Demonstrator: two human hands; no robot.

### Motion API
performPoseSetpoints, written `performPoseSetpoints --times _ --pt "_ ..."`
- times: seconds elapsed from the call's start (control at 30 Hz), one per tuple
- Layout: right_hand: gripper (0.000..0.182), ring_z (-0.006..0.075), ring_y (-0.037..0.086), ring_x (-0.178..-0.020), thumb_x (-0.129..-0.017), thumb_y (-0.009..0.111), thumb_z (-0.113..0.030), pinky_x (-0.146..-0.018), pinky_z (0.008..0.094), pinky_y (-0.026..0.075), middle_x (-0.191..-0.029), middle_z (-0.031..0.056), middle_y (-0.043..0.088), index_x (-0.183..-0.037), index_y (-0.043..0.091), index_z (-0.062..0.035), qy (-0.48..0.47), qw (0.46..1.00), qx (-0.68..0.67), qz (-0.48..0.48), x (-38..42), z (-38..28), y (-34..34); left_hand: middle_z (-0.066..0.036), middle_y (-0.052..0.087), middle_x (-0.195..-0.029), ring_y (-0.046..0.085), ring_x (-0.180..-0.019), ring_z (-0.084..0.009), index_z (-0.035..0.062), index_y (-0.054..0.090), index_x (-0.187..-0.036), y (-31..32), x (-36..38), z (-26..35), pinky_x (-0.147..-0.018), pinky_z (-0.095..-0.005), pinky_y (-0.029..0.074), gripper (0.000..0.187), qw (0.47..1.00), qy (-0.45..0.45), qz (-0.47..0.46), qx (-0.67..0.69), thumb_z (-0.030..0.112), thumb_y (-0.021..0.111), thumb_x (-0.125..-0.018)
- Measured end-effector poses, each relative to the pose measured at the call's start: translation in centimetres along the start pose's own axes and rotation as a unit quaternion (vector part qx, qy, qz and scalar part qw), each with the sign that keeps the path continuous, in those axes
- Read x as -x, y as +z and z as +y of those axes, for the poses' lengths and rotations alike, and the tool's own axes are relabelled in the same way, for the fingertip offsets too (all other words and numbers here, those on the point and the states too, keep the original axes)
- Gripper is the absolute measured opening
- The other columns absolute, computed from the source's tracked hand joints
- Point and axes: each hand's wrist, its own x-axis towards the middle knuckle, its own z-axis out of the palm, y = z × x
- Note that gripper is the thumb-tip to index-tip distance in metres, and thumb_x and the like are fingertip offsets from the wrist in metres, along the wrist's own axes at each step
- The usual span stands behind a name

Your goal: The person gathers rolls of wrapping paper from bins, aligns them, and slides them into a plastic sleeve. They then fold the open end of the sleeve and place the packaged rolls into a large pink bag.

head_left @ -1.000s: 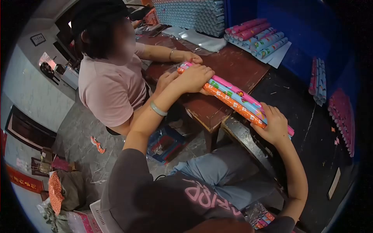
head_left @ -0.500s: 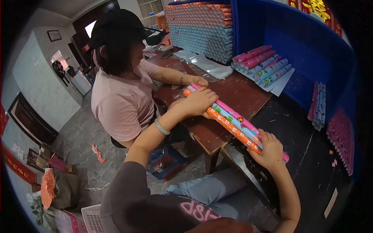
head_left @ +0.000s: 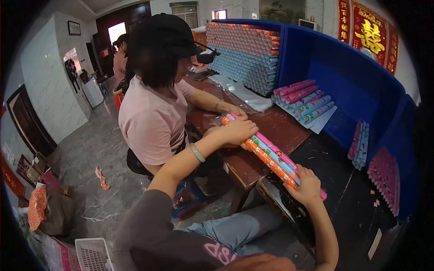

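A bundle of patterned paper rolls [head_left: 271,159], pink, light blue and orange, slants between my two hands. My left hand [head_left: 240,131] is wrapped over its upper part, near the co-worker. Closed round the lower end is my right hand [head_left: 307,185], with a pink roll end sticking out past it. Beside my left hand, the co-worker's hand [head_left: 234,111] is at the far end of the bundle, with clear plastic film around there. The co-worker's other hand is mostly hidden behind my left hand.
A tall stack of paper tubes [head_left: 242,56] stands against the blue bin wall [head_left: 350,67]. More rolls [head_left: 305,101] lie on white sheets on the brown table [head_left: 285,135]. Smaller groups of rolls [head_left: 359,144] and pink rolls [head_left: 384,180] rest at right. The co-worker [head_left: 153,113] sits at left.
The head view has tilted up, so the scene sits lower and another person shows in the background. Both my hands keep their hold on the bundle, with little visible movement along it.
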Motion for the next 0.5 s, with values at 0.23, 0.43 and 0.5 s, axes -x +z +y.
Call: performPoseSetpoints --times 0.23,0.43,0.5 --pt "0.067 0.0321 0.060 -0.090 -0.068 0.071 -0.042 -0.075 0.0414 0.049 -0.097 0.0156 0.062 -0.116 0.054 0.0012 -0.031 0.999 0.034 0.016 -1.1 0.5 0.1 -0.011 0.058 -0.099 0.057 -0.096 -0.0266 0.0019 0.054 -0.105 -0.2 0.1 -0.8 -0.087 -0.0366 0.041 0.066 0.997 -0.032 -0.057 0.029 0.049 0.072 -0.062" --pt "0.068 0.0332 0.060 -0.093 -0.069 0.071 -0.043 -0.078 0.0416 0.049 -0.099 0.0171 0.062 -0.118 0.053 0.0011 -0.027 0.999 0.034 -0.013 -1.8 0.9 0.1 -0.010 0.057 -0.098 0.053 -0.099 -0.0274 0.0010 0.054 -0.107 -0.6 0.3 -1.0 -0.090 -0.0370 0.039 0.070 0.998 -0.035 -0.049 0.022 0.051 0.072 -0.062" --pt "0.069 0.0353 0.059 -0.095 -0.069 0.071 -0.044 -0.079 0.0429 0.048 -0.102 0.0181 0.061 -0.119 0.052 -0.0007 -0.018 0.999 0.026 -0.020 -1.7 1.5 0.1 -0.010 0.058 -0.095 0.056 -0.095 -0.0260 0.0022 0.053 -0.102 -0.9 -0.2 -1.0 -0.089 -0.0369 0.039 0.066 0.999 -0.023 -0.021 0.014 0.052 0.071 -0.063"
